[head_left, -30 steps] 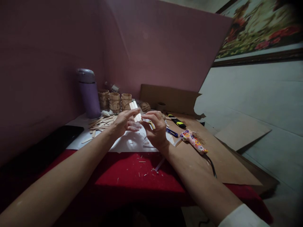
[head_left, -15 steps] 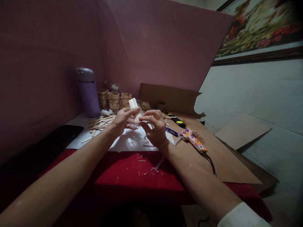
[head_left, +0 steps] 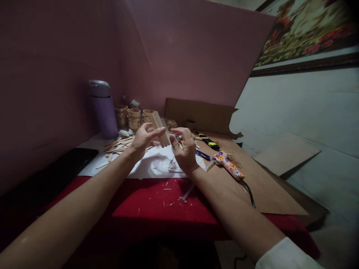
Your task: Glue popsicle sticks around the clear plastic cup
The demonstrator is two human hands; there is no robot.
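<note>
Pale wood catches the light at the middle of the head view: a small bundle of flat sticks, held up above the desk. The left hand has it, thumb laid across the front and the other fingers apparently behind. From where I stand, the bundle leans, its long axis running from the upper end, away and to the left, down to the lower end, nearer the person and to the right. It sits just right of the left fingers and just left of the right hand, whose bent fingers face its lower right edge. The left is plainly the nearer, since it touches the wood; the right thumb and forefinger look slightly parted, but I can't tell whether their tips meet the edge or pinch something small.

Loose sticks lie heaped beyond the left wrist. Over on the right are a blue cutter and a flowered glue gun, its cord cut off by the forearm.

The bundle's far face is hidden, so I can't say how its sticks are joined. Clear scraps near the right palm are too dim to make out.
</note>
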